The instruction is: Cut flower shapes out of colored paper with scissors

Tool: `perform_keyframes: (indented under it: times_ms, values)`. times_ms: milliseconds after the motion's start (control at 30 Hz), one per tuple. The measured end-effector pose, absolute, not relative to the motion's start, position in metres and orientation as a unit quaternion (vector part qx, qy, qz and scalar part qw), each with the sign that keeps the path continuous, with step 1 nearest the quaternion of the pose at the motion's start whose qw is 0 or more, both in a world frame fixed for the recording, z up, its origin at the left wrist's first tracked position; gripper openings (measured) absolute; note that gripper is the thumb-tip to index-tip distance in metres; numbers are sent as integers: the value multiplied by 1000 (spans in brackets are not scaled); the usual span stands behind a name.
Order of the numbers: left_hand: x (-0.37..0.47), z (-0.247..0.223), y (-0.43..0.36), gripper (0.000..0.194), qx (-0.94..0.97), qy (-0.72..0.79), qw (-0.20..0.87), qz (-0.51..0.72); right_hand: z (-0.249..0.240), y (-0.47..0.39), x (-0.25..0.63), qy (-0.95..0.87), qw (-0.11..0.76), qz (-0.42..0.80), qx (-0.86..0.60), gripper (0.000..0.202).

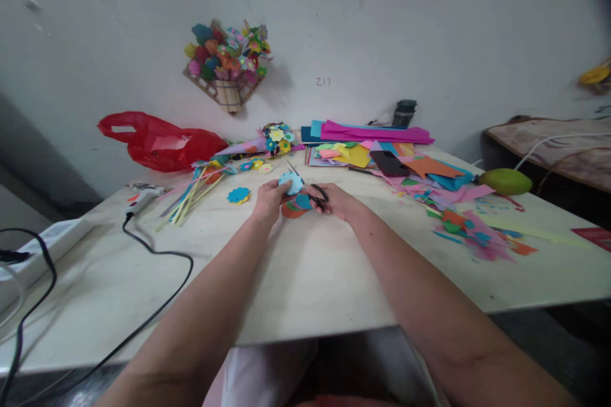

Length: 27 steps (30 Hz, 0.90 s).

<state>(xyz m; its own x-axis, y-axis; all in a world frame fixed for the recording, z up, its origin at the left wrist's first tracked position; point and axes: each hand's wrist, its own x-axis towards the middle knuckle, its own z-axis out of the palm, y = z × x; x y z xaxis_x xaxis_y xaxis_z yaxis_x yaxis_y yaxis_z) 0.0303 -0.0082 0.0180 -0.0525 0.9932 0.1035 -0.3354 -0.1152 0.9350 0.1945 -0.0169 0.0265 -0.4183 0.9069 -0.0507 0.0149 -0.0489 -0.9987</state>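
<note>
Between the thumb and fingers of my left hand [270, 197] is a light blue paper piece [290, 183] with a scalloped edge. My right hand [334, 200] grips black-handled scissors [318, 196], whose blades point up and left beside the paper's right edge. Whether the blades touch the paper I cannot tell. Just below my hands, coloured paper circles [292, 211], orange and blue among them, lie on the table, partly covered by my fingers. Left of my left hand sits a blue scalloped paper flower [238, 195] with yellow showing under its edge.
A glue gun [144, 199] with a black cord lies on the left of the white table [305, 286], near a power strip [57, 235]. Behind are a red plastic bag [162, 143], paper strips [188, 197] and a phone [389, 163]. Paper scraps [477, 232] and a green mango-like fruit [506, 181] lie right.
</note>
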Motion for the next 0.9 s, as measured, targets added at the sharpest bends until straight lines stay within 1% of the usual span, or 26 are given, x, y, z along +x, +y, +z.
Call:
perform_keyframes:
  times_ms: [400,633,900]
  values:
    - [33,20,-10,24,412,395,533,625,24,-16,191,-585,384,592,-400,40]
    - [31,19,-9,24,410,400,532,624,26,-18,188,-581,389,580,-418,34]
    - [29,18,-8,26,422,400,528,619,28,-19,183,-593,417,528,-443,30]
